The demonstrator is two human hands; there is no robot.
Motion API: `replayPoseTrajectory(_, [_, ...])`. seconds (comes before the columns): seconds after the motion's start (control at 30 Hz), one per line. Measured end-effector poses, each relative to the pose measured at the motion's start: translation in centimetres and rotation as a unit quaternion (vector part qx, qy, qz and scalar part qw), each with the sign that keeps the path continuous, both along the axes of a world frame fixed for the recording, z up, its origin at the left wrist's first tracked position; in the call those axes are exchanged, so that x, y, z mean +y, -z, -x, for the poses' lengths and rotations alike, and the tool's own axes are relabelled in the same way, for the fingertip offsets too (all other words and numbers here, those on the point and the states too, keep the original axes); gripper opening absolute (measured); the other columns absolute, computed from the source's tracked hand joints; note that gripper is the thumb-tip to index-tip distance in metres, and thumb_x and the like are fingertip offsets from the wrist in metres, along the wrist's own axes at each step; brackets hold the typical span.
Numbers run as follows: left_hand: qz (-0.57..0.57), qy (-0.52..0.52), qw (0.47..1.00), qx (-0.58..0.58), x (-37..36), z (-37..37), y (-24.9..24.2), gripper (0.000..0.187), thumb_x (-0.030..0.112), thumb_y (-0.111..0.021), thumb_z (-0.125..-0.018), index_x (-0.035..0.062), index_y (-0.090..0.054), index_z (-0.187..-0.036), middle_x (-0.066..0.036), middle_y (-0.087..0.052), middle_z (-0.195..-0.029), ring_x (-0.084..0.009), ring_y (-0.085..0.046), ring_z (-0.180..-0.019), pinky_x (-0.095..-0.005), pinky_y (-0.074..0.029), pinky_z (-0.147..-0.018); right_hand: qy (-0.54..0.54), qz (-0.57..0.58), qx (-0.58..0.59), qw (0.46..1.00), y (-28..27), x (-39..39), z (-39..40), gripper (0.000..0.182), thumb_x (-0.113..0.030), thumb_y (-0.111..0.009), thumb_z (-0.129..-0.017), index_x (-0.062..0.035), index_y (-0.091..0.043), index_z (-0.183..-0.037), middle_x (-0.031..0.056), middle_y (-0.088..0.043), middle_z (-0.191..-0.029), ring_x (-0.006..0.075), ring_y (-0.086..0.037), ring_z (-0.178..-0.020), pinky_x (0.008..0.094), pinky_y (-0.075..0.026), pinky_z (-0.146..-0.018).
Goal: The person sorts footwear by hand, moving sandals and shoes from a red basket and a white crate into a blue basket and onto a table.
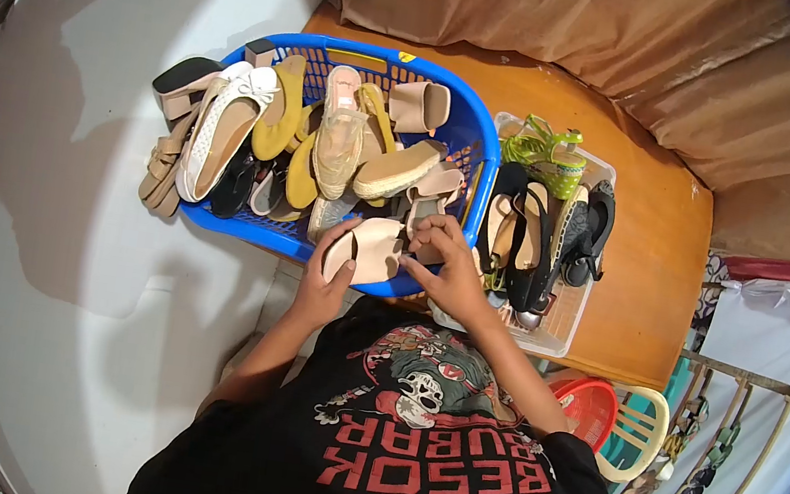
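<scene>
A beige slip-on sandal point(377, 251) with a wide strap is held over the near rim of the blue laundry basket point(486, 123). My left hand point(329, 268) grips it by one end, thumb on top. At its other side, my right hand point(448, 267) has its fingers bent and thumb tip against the sandal's edge. Shoes fill the basket: a white ballet flat point(222, 137) with a bow, a yellow mule point(280, 110), a sheer-topped beige mule point(337, 143) and an espadrille point(398, 171). Another beige sandal point(419, 107) lies at the far side.
Right of the basket, a pale plastic crate point(558, 343) holds black shoes point(530, 236) and green strappy heels point(554, 158). Both stand on a wooden table point(650, 263). Brown curtain point(587, 31) hangs behind. A red basin point(587, 405) and a shoe rack point(732, 436) are at lower right.
</scene>
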State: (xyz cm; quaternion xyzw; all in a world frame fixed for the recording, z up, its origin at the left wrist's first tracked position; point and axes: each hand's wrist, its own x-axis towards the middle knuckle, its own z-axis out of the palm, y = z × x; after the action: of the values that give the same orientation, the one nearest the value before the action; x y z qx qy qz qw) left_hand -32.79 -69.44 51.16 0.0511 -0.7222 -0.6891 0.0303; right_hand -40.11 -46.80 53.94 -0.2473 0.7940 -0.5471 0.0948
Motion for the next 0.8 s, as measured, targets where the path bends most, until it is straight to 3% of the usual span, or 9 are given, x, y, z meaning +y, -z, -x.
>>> replayPoseTrajectory(0.07, [0.09,0.037,0.994,0.054,0.1,0.3,-1.1,0.043,0.003,-0.055,-0.095,-0.0012,-0.052,-0.139,-0.018,-0.057,-0.138,-0.0247,-0.053,-0.129,-0.0377,-0.037,-0.113,0.087,0.044,-0.03,0.995,1.4,-0.3,-0.8,0.013,0.002,-0.073,-0.082,-0.0037,-0.067,-0.092,0.0093,-0.056,-0.115,0.0218,-0.06,-0.106,0.0335,-0.05,-0.092])
replayPoseTrajectory(0.17, [0.07,0.011,0.997,0.043,0.4,0.9,-2.8,0.04,0.002,-0.058,-0.094,-0.0032,-0.053,-0.133,-0.017,-0.059,-0.131,-0.0255,-0.054,-0.126,-0.0381,-0.036,-0.114,0.101,0.083,-0.014,0.991,1.0,1.4,-1.4,0.011,0.006,-0.072,-0.082,-0.0032,-0.067,-0.085,0.008,-0.055,-0.109,0.0189,-0.06,-0.101,0.0311,-0.05,-0.087])
replayPoseTrajectory(0.2, [0.102,-0.036,0.991,0.073,0.6,1.2,-2.8,0.034,0.0,-0.064,-0.093,-0.0035,-0.054,-0.126,-0.013,-0.063,-0.117,-0.0224,-0.06,-0.115,-0.0358,-0.043,-0.107,0.08,0.109,-0.043,0.99,0.7,2.2,-1.8,0.015,0.007,-0.07,-0.081,-0.0035,-0.064,-0.089,0.008,-0.055,-0.106,0.0187,-0.059,-0.099,0.0307,-0.049,-0.086])
replayPoseTrajectory(0.23, [0.098,-0.027,0.992,0.071,0.8,1.4,-3.0,0.034,0.0,-0.064,-0.093,-0.0035,-0.054,-0.126,-0.013,-0.063,-0.117,-0.0224,-0.06,-0.115,-0.0358,-0.043,-0.107,0.09,0.106,-0.045,0.989,0.3,2.9,-2.4,0.015,0.007,-0.07,-0.081,-0.0035,-0.064,-0.089,0.008,-0.055,-0.106,0.0187,-0.059,-0.099,0.0307,-0.049,-0.086])
replayPoseTrajectory(0.3, [-0.008,-0.152,0.985,0.075,1.5,1.7,-4.0,0.029,-0.001,-0.069,-0.093,-0.0036,-0.057,-0.119,-0.009,-0.064,-0.106,-0.017,-0.063,-0.102,-0.0306,-0.051,-0.095,0.096,0.15,-0.05,0.983,-0.8,4.5,-3.3,0.02,0.007,-0.069,-0.08,-0.0036,-0.06,-0.094,0.0087,-0.055,-0.105,0.0188,-0.058,-0.095,0.0312,-0.048,-0.085])
replayPoseTrajectory(0.4, [-0.009,-0.222,0.966,0.135,2.4,1.9,-5.0,0.025,-0.002,-0.072,-0.093,-0.0039,-0.059,-0.115,-0.009,-0.065,-0.106,-0.0132,-0.064,-0.095,-0.0261,-0.053,-0.087,0.087,0.144,0.007,0.986,-2.1,7.1,-4.6,0.027,0.005,-0.071,-0.075,-0.0045,-0.057,-0.096,0.0104,-0.057,-0.1,0.0211,-0.058,-0.091,0.0312,-0.047,-0.083])
replayPoseTrajectory(0.6, [0.039,-0.183,0.963,0.193,7.0,3.2,-8.4,0.021,-0.002,-0.071,-0.093,-0.0064,-0.061,-0.111,-0.009,-0.067,-0.101,-0.0127,-0.064,-0.092,-0.0258,-0.053,-0.084,0.116,0.144,0.117,0.976,-3.9,14.2,-7.9,0.022,0.006,-0.07,-0.068,-0.0027,-0.061,-0.087,0.0118,-0.059,-0.091,0.0252,-0.06,-0.083,0.0339,-0.049,-0.077])
replayPoseTrajectory(0.7, [0.071,-0.188,0.951,0.236,9.2,4.1,-10.4,0.019,0.0,-0.071,-0.094,-0.0066,-0.062,-0.11,-0.008,-0.068,-0.097,-0.0107,-0.063,-0.086,-0.0236,-0.051,-0.08,0.156,0.173,0.102,0.967,-4.7,18.2,-9.9,0.02,0.0,-0.07,-0.07,-0.0053,-0.056,-0.084,0.0122,-0.058,-0.096,0.022,-0.056,-0.086,0.0322,-0.046,-0.081])
replayPoseTrajectory(0.8, [0.002,-0.186,0.942,0.278,11.9,4.5,-11.8,0.017,0.007,-0.067,-0.098,-0.0032,-0.062,-0.11,-0.007,-0.068,-0.1,-0.0092,-0.062,-0.089,-0.0243,-0.05,-0.081,0.214,0.195,0.093,0.953,-4.9,21.5,-11.2,0.021,-0.003,-0.066,-0.074,-0.0078,-0.05,-0.086,0.0153,-0.052,-0.109,0.0225,-0.051,-0.101,0.0347,-0.039,-0.095])
